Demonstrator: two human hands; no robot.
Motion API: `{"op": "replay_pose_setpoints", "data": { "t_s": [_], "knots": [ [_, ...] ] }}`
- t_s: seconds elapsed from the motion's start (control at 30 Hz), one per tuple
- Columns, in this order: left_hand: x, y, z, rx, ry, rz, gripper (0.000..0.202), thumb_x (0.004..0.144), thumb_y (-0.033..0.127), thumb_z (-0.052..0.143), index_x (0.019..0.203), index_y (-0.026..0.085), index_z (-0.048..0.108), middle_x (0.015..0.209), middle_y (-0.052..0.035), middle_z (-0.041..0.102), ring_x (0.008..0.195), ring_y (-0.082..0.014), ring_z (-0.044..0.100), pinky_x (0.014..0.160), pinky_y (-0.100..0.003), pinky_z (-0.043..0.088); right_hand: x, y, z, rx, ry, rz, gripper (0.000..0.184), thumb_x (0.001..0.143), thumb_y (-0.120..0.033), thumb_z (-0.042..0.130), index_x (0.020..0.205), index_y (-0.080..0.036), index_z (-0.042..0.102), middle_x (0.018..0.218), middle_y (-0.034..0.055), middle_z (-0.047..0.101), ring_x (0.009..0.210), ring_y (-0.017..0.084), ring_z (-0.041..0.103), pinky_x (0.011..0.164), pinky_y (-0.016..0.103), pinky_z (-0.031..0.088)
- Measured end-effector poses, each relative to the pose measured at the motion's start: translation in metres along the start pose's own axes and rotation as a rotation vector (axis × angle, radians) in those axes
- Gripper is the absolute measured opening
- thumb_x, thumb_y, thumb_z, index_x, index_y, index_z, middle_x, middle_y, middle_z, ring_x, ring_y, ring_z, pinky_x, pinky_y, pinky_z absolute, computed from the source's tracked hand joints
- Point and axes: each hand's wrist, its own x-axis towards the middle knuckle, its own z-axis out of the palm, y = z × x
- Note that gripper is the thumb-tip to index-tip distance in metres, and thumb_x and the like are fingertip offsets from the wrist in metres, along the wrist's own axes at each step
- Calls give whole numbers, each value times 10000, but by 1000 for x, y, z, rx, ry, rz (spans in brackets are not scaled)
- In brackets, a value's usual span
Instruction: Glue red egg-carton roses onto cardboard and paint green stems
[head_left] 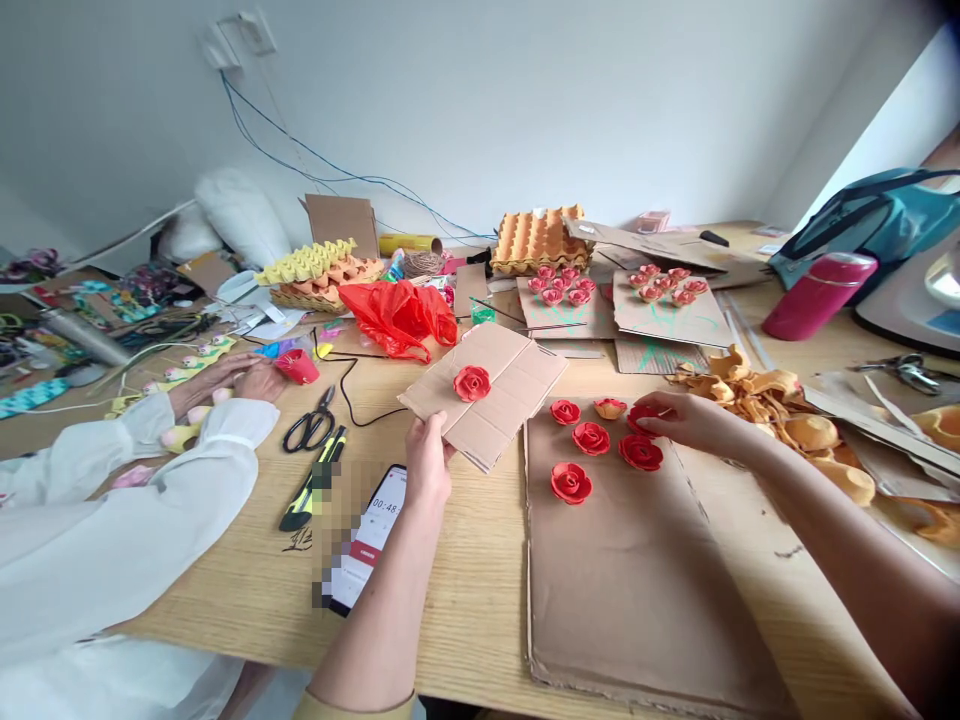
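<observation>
My left hand [430,458] grips the near edge of a small cardboard piece [501,400], tilted above the table, with one red paper rose [472,383] on its face. Over the far end of a large cardboard sheet [622,590], my right hand [679,420] has its fingers closed at a red rose [643,418]. Several more roses, such as a red one [571,483] at the near left and a red one [591,438] farther back, lie on that sheet around the right hand.
Left of my arm are a phone [367,545], a box cutter [313,478] and scissors [309,430]. A co-worker's hands [259,380] hold a red cup-shaped piece [298,366]. Torn egg-carton pieces [810,432] lie right, near a pink bottle [819,296]. Flower boards [667,312] stand behind.
</observation>
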Motion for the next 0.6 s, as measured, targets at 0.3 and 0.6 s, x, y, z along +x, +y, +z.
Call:
{"op": "replay_pose_setpoints", "data": {
  "t_s": [0.3, 0.6],
  "knots": [
    [-10, -5, 5, 75, -31, 64, 316, 658, 340, 715, 911, 176, 620, 882, -28, 721, 734, -144, 648, 616, -224, 487, -23, -95, -8, 0, 211, -218, 377, 899, -443, 558, 1235, -276, 594, 1262, 83, 662, 1027, 268, 686, 872, 407, 559],
    [-22, -8, 10, 125, -155, 84, 320, 725, 344, 680, 997, 178, 649, 926, -42, 729, 762, -153, 645, 623, -218, 484, 18, -199, 36, 16, 189, -487, 274, 893, -272, 593, 1153, -218, 661, 1117, 98, 685, 936, 248, 674, 857, 393, 515]
  ]
}}
